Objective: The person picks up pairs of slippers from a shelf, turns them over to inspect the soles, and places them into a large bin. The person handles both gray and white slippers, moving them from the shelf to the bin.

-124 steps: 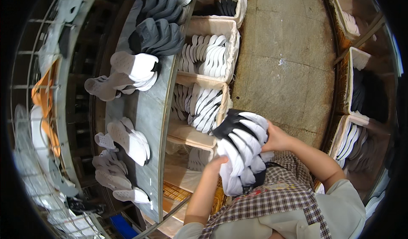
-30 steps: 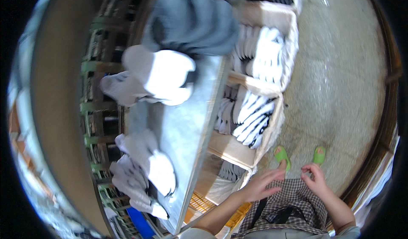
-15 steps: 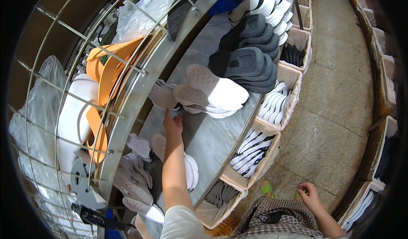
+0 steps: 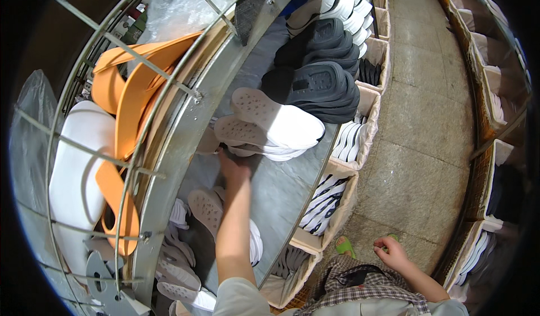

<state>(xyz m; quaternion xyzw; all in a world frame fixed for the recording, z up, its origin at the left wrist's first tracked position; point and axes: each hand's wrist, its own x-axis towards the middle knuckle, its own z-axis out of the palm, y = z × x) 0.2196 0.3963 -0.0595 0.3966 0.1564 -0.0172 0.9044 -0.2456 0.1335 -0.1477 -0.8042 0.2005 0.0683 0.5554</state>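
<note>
My left hand [image 4: 234, 168] reaches across the grey metal shelf to the near end of a stack of white shoe soles [image 4: 292, 126]. Its fingers touch or lie just under the pale ends there, beside another white sole [image 4: 208, 143]; shadow and the soles hide the fingertips, so its grip is unclear. Under my left forearm sits a further pile of white soles [image 4: 205, 209] with dimpled surfaces. My right hand [image 4: 391, 252] hangs over the aisle at the lower right, fingers curled in, nothing visible in them.
Dark grey soles [image 4: 326, 91] and more white ones [image 4: 332, 7] line the shelf beyond. Cloth-lined bins [image 4: 344, 209] holding soles run along its edge. A wire grid [image 4: 135, 170] at left fronts orange pieces [image 4: 135, 102]. More bins [image 4: 489, 226] stand across the aisle floor [image 4: 416, 164].
My left hand has moved from the sole at the left to the near end of the white stack, its fingers now partly hidden. The view has shifted slightly; the right hand stays curled.
</note>
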